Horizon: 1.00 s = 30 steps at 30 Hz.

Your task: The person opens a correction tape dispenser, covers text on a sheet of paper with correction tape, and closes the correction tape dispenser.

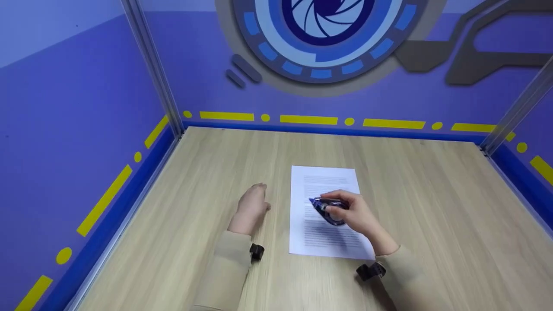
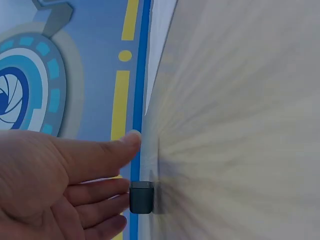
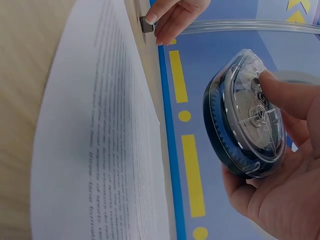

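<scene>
My right hand (image 1: pixel 356 211) holds a correction tape dispenser (image 1: pixel 335 216) above the printed sheet of paper (image 1: pixel 298 242). Its clear case (image 3: pixel 247 117) shows gear wheels in the right wrist view, with the thumb pressed on one side and fingers behind. In the head view the dispenser's blue tip points left. To the left of the sheet is my left hand (image 1: pixel 252 205), thumb and fingers extended. A small dark block (image 2: pixel 141 197) appears by its fingertips in the left wrist view; whether they touch it, I cannot tell. That block is hidden in the head view.
A wood-grain table (image 1: pixel 216 164) carries the sheet, whose printed lines run across it. Blue panels (image 1: pixel 198 56) with yellow marks rise behind and at both sides, joined by metal posts (image 1: pixel 155 69). Dark wrist devices (image 1: pixel 371 271) sit on both sleeves.
</scene>
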{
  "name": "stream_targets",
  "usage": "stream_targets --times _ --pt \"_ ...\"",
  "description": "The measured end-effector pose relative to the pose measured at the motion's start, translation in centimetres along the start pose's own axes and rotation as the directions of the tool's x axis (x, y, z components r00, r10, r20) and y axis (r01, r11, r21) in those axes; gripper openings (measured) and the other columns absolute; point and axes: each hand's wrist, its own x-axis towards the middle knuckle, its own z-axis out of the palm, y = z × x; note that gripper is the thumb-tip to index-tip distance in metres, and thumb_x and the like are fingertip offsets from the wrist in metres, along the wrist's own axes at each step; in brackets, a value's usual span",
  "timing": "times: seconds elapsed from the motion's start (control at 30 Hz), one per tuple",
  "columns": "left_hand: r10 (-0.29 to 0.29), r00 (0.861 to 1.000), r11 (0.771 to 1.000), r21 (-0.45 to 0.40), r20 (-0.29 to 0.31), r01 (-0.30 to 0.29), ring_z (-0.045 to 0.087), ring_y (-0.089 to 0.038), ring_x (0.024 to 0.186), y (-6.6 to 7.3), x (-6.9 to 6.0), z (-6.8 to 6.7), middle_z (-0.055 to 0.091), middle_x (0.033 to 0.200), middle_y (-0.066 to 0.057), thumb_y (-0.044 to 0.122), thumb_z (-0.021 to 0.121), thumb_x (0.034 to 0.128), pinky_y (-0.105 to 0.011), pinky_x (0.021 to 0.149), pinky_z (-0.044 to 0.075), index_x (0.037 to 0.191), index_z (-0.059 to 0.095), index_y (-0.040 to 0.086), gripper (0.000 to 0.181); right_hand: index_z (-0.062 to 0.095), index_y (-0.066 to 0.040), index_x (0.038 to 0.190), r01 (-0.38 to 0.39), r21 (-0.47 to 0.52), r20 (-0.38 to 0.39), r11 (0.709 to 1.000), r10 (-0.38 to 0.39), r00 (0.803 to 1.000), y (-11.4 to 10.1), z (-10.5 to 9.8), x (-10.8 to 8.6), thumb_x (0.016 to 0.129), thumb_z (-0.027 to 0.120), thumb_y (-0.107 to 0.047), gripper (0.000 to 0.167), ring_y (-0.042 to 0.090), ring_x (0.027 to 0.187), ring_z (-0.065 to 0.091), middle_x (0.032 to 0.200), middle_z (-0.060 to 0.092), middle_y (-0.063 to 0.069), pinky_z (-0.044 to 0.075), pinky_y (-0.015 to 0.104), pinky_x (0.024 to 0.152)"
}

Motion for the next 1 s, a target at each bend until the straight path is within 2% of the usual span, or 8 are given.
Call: stream_targets --times 0.17,0.3,0.33,0.5,0.7,0.83,1.0 --pt "0.022 1.000 0.997 0.070 -0.011 -0.021 0.058 -0.040 0.133 -0.50 0.03 0.17 0.061 0.140 -0.025 -0.003 0.071 0.0886 -0.047 0.112 0.051 0.142 0.055 -0.009 0.056 0.073 -0.001 0.121 -0.009 0.001 0.029 1.000 0.009 1.000 0.08 0.50 0.01 0.092 0.074 -0.005 0.029 0.012 0.104 0.065 0.123 0.072 0.023 0.054 0.015 0.086" --pt "0.026 0.999 0.989 0.149 -0.020 -0.023 0.064 -0.040 0.120 -0.46 -0.11 0.32 0.066 0.126 -0.025 -0.006 0.068 0.0917 -0.047 0.103 0.056 0.133 0.062 -0.009 0.041 0.074 -0.002 0.120 -0.020 -0.006 0.036 1.000 0.020 0.999 0.01 0.75 -0.04 0.092 0.074 -0.005 0.028 0.015 0.104 0.065 0.122 0.072 0.021 0.053 0.017 0.086" --pt "0.019 1.000 0.988 0.155 -0.020 -0.015 0.063 -0.040 0.121 -0.41 -0.13 0.34 0.065 0.128 -0.025 -0.007 0.065 0.0931 -0.046 0.104 0.056 0.131 0.063 -0.009 0.038 0.074 -0.003 0.120 -0.022 -0.008 0.038 1.000 0.022 0.999 0.00 0.77 -0.05 0.092 0.074 -0.006 0.028 0.015 0.104 0.065 0.122 0.072 0.021 0.053 0.017 0.086" --pt "0.012 0.999 0.988 0.151 -0.044 -0.006 0.063 -0.040 0.118 -0.32 -0.06 0.48 0.066 0.125 -0.027 -0.013 0.052 0.0956 -0.047 0.100 0.057 0.112 0.070 -0.007 0.025 0.074 -0.003 0.120 -0.031 -0.005 0.048 1.000 0.031 0.998 -0.01 0.80 -0.07 0.092 0.073 -0.005 0.028 0.016 0.104 0.065 0.122 0.072 0.021 0.053 0.017 0.086" --pt "0.019 0.997 0.989 0.148 -0.080 -0.007 0.064 -0.038 0.106 -0.46 -0.17 0.50 0.067 0.113 -0.025 -0.014 0.047 0.0959 -0.046 0.090 0.058 0.093 0.070 -0.006 0.024 0.074 -0.003 0.121 -0.032 -0.005 0.058 0.999 0.032 0.998 0.05 0.87 -0.06 0.093 0.074 -0.007 0.028 0.012 0.102 0.066 0.122 0.073 0.020 0.054 0.016 0.086" --pt "0.021 0.995 0.989 0.151 -0.096 -0.006 0.064 -0.038 0.101 -0.48 -0.18 0.48 0.067 0.107 -0.024 -0.014 0.047 0.0963 -0.046 0.086 0.058 0.088 0.070 -0.005 0.026 0.073 -0.001 0.122 -0.033 0.015 0.064 0.999 0.032 0.997 0.06 0.85 -0.02 0.093 0.074 -0.008 0.029 0.005 0.097 0.066 0.122 0.072 0.022 0.054 0.015 0.083" --pt "-0.019 0.995 0.991 0.132 -0.099 0.032 0.063 -0.030 0.091 -0.31 -0.06 0.37 0.066 0.097 -0.017 -0.012 0.051 0.0972 -0.041 0.079 0.058 0.087 0.073 -0.003 0.025 0.072 0.001 0.122 -0.044 0.043 0.066 0.998 0.042 0.997 -0.09 0.78 -0.05 0.093 0.073 -0.008 0.031 0.002 0.092 0.064 0.121 0.072 0.024 0.054 0.015 0.078"
